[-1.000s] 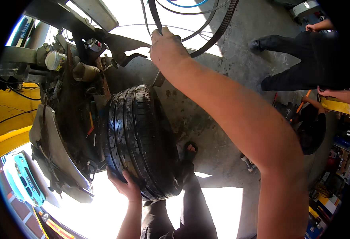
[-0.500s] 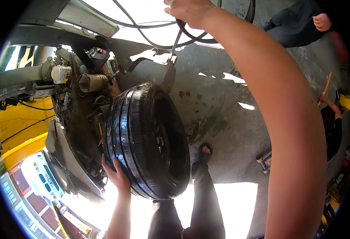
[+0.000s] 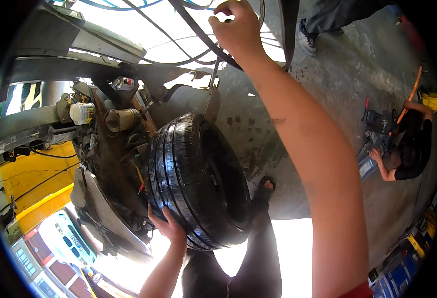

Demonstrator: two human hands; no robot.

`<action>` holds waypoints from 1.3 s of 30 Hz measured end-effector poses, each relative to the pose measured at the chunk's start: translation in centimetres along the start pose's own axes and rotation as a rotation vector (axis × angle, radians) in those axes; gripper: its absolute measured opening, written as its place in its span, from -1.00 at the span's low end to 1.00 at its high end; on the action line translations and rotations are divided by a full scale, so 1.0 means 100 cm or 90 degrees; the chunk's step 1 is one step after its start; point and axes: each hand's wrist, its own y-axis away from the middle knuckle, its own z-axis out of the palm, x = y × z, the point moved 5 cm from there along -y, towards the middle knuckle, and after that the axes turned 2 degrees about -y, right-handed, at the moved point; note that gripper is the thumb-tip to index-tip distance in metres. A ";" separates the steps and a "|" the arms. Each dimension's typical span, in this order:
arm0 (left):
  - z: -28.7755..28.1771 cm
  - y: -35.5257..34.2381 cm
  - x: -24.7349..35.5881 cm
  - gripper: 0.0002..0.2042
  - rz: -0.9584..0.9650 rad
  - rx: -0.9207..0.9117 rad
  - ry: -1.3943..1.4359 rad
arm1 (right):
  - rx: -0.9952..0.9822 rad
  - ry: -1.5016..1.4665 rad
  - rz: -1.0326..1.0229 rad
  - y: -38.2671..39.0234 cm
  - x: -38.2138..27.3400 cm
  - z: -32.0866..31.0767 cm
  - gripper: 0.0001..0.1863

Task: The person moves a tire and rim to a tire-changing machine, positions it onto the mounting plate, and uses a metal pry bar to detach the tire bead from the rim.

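A black tyre [image 3: 193,179] stands upright against a grimy tyre-changing machine [image 3: 111,164]. My left hand [image 3: 167,226] presses flat on the tyre's lower tread, fingers spread. My right hand [image 3: 236,30] is raised high and closed around a metal bar [image 3: 212,87] that runs down toward the tyre's top edge, among dark hoses [image 3: 188,25]. My legs in dark trousers and a sandalled foot [image 3: 265,186] show below the tyre.
A person in black [image 3: 411,149] crouches at the right over tools [image 3: 375,124] on the concrete floor. Another person's legs [image 3: 327,20] stand at the top. Yellow equipment [image 3: 34,184] sits at the left, tool boxes at the lower right.
The view has tilted, so the tyre sits lower and more central. My right hand stays on the bar up high; my left hand has shifted slightly along the lower tread.
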 end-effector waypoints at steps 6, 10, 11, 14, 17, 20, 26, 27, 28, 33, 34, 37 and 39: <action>0.001 -0.001 0.003 -0.34 -0.008 0.005 -0.031 | 0.074 -0.094 0.278 0.059 0.026 0.029 -0.76; 0.000 -0.005 0.010 -0.35 0.020 -0.011 -0.035 | 0.096 0.015 0.169 0.105 -0.005 0.037 -0.77; -0.003 -0.004 0.007 -0.35 -0.007 -0.009 -0.050 | 0.058 0.022 0.223 0.109 -0.005 0.040 -0.77; -0.003 -0.002 0.006 -0.34 0.004 -0.009 -0.026 | 0.053 0.005 0.287 0.082 -0.001 0.034 -0.78; -0.003 0.006 0.001 -0.34 0.000 0.003 -0.048 | 0.031 -0.011 0.369 0.045 0.017 0.033 -0.78; -0.002 0.017 -0.003 -0.32 0.002 0.013 -0.042 | 0.047 0.019 0.364 0.036 0.028 0.035 -0.76; -0.004 0.023 -0.007 -0.31 0.005 0.018 -0.037 | 0.033 -0.001 0.363 0.040 0.026 0.031 -0.75; -0.004 0.023 -0.008 -0.31 0.008 0.021 -0.036 | 0.037 -0.008 0.354 0.038 0.024 0.029 -0.76; -0.003 0.022 -0.008 -0.31 0.005 0.017 -0.035 | 0.022 -0.010 0.371 0.038 0.024 0.029 -0.76; -0.004 0.022 -0.009 -0.31 0.007 0.018 -0.029 | 0.017 0.007 0.344 0.038 0.027 0.028 -0.75; -0.004 0.022 -0.009 -0.31 0.002 0.013 -0.035 | 0.026 -0.010 0.322 0.038 0.028 0.028 -0.74; -0.005 0.021 -0.007 -0.31 0.008 0.013 -0.048 | 0.003 -0.026 0.321 0.035 0.036 0.027 -0.70; -0.006 0.020 -0.007 -0.31 0.002 0.012 -0.055 | -0.062 0.117 0.295 0.030 0.037 0.018 -0.61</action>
